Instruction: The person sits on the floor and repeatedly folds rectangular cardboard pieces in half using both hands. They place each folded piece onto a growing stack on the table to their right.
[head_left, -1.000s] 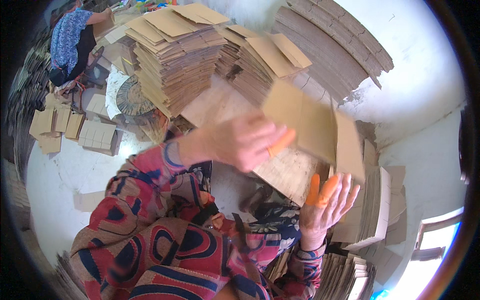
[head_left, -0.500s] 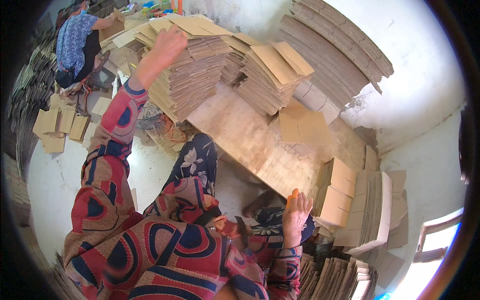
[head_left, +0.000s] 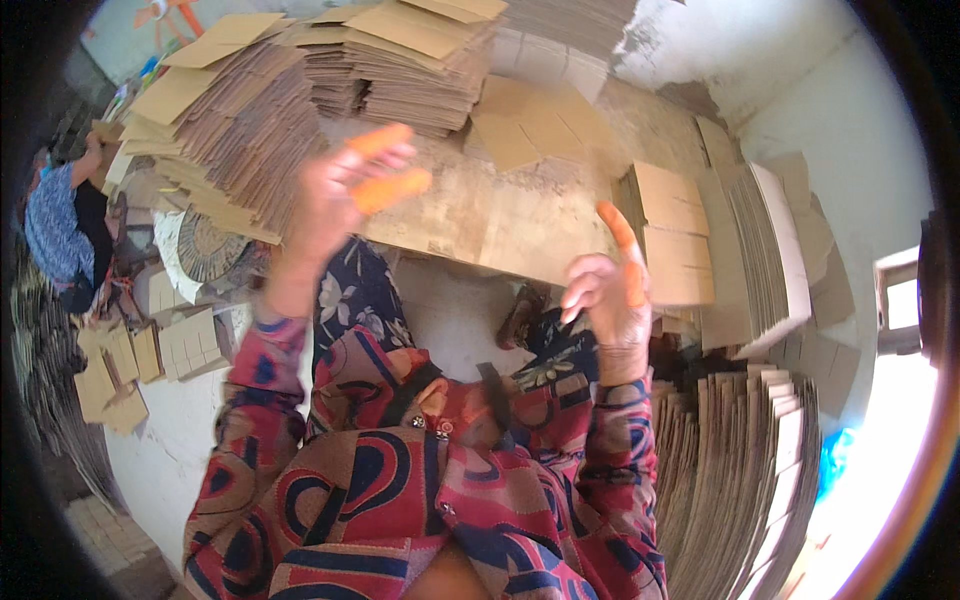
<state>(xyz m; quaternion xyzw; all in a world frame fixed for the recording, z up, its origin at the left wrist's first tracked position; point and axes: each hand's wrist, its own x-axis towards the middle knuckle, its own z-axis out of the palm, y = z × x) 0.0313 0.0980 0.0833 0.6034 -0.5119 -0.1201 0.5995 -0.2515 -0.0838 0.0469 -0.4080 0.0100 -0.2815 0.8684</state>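
Observation:
My left hand (head_left: 335, 195) is raised over the near edge of the wooden board (head_left: 470, 205), beside the left stack of cardboard pieces (head_left: 245, 135). Orange covers sit on two of its digits, which are spread with nothing between them; motion blurs it slightly. My right hand (head_left: 618, 300) hovers at the board's right end, just left of a bundle of slotted cardboard (head_left: 675, 235). Its orange-covered index finger points up and the other fingers curl loosely, holding nothing. Flat cardboard sheets (head_left: 540, 120) lie on the board between and beyond my hands.
A second cardboard stack (head_left: 400, 70) stands at the back. Upright cardboard bundles (head_left: 730, 470) crowd the right side. Loose cut pieces (head_left: 115, 370) lie on the floor at left, near another person (head_left: 60, 225) who sits there. A wall with a window (head_left: 900, 300) is at right.
My left hand has come down and back from the top of the left stack. My right hand has lifted and moved forward, its index finger now extended. The view has shifted toward the right.

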